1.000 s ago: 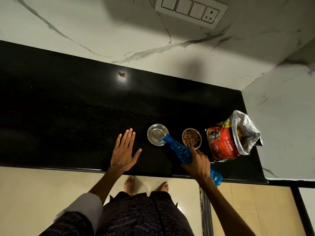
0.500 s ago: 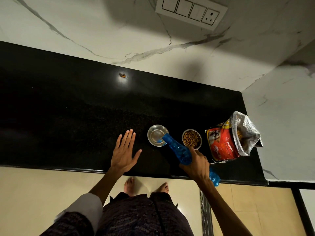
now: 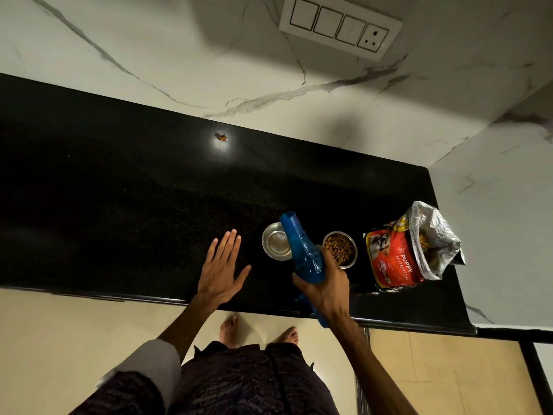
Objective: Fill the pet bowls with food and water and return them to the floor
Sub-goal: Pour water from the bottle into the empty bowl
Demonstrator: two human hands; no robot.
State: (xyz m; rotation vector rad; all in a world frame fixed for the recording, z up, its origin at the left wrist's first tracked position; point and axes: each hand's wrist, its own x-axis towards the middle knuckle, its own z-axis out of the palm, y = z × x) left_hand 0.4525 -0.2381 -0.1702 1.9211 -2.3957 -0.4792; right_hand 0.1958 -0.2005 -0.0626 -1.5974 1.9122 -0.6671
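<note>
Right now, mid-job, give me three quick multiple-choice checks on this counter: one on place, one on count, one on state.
1. Where is the kibble bowl?
A. between water bowl and puppy food bag
B. on the floor
C. left of the left hand

2. How many steel bowls are on the countertop?
A. one
B. two
C. three

3. What is the right hand doing?
A. resting flat
B. gripping the blue bottle
C. holding the bag

Answers: 1 A, bowl sits between them; 2 B, two bowls visible; 3 B, fingers wrap the bottle.
</note>
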